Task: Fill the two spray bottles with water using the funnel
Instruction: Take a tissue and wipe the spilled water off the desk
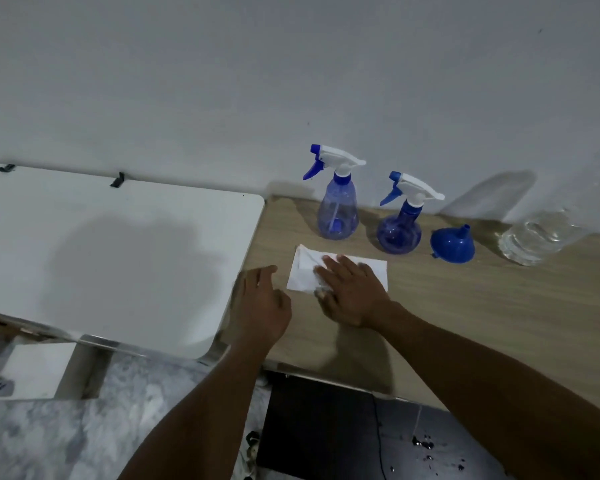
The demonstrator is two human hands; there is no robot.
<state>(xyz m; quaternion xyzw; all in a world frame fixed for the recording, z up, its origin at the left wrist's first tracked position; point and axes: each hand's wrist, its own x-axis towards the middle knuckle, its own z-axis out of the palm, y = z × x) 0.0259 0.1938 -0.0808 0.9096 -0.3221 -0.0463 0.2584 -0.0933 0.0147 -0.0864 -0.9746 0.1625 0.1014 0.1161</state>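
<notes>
Ref. landmark: white sheet (340,271) (cloth or paper, cannot be told), lying flat on the wooden table (482,306). The sheet is being pressed by the R hand (352,294), palm down, fingers straight and spread, nothing being gripped. The L hand (264,303) is being held just left of the sheet, at the table's left edge, fingers loosely curled, nothing being held; contact w/ the table cannot be told. Behind the sheet, approx. in line w/ its middle, the tall spray bottle (336,209) is being seen upright near the wall (291,81), trigger head fitted, nozzle pointing left. Behind the sheet's right end, the round spray bottle (399,232) is being seen upright, head also fitted, apart from the tall one. The funnel (452,242), blue, is being seen right of the sheet and slightly behind it, wide mouth down, spout up, just beside the round bottle. Further right of the sheet, a clear container (537,237) is being seen; outline blurred, contents cannot be told. Left of the sheet, beyond the L hand, a white tabletop (118,254) is being seen alongside the wooden table.
</notes>
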